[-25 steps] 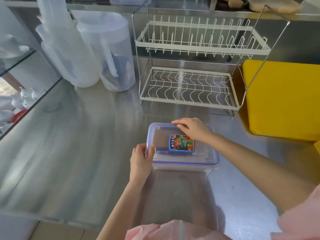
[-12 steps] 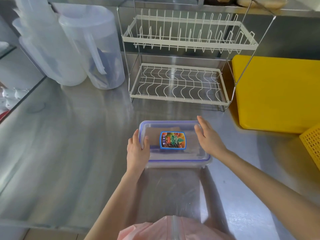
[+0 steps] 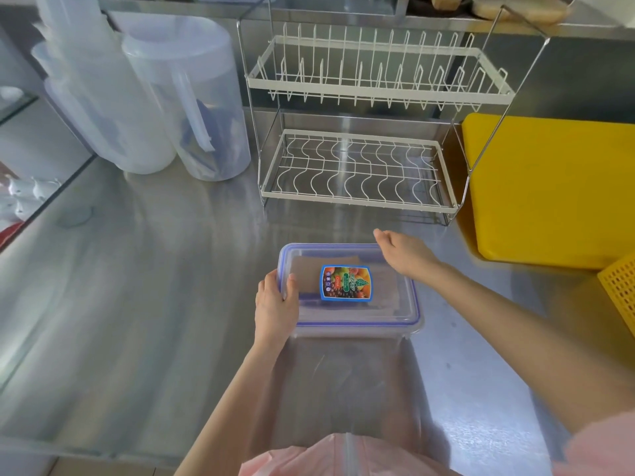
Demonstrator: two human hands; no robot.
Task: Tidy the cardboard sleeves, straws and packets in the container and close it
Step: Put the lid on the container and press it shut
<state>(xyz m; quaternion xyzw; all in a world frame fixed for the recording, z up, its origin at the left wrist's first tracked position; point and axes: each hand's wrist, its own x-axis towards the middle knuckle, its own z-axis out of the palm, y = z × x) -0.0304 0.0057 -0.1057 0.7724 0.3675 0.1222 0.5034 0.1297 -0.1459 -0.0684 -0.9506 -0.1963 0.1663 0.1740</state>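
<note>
**A:** While the lid [image 3: 354, 314] sits flat on the container [image 3: 357, 329], what are the hands doing?

**B:** Left hand [image 3: 275, 305] grips the container's left edge: thumb on top of the lid rim, fingers curled over the side. Right hand [image 3: 407, 252] is over the far right corner, fingers loosely extended, holding nothing. Can't tell if it touches the rim or hovers just above it.

**A:** Container position?

**B:** On the steel counter [image 3: 154, 269], centre of view, directly in front of the person. Clear plastic, blue seal line round the lid, colourful label [image 3: 346, 282] on the lid top.

**A:** Contents?

**B:** Brown cardboard sleeves [image 3: 309, 273] visible through the lid, lying flat on the left half. Straws and packets: can't make them out through the plastic.

**A:** Latches down?

**B:** Can't tell. Lid looks seated all round, clip state not readable.

**A:** Surroundings?

**B:** Two-tier white wire dish rack [image 3: 360, 166] behind the container, apart from it. Yellow board [image 3: 549, 190] to the right of the rack, touching or nearly touching its frame. Corner of a yellow perforated basket [image 3: 618, 290] at the right edge. Two translucent pitchers [image 3: 185, 97] side by side at back left. Pink sleeves at the bottom of the view.
</note>
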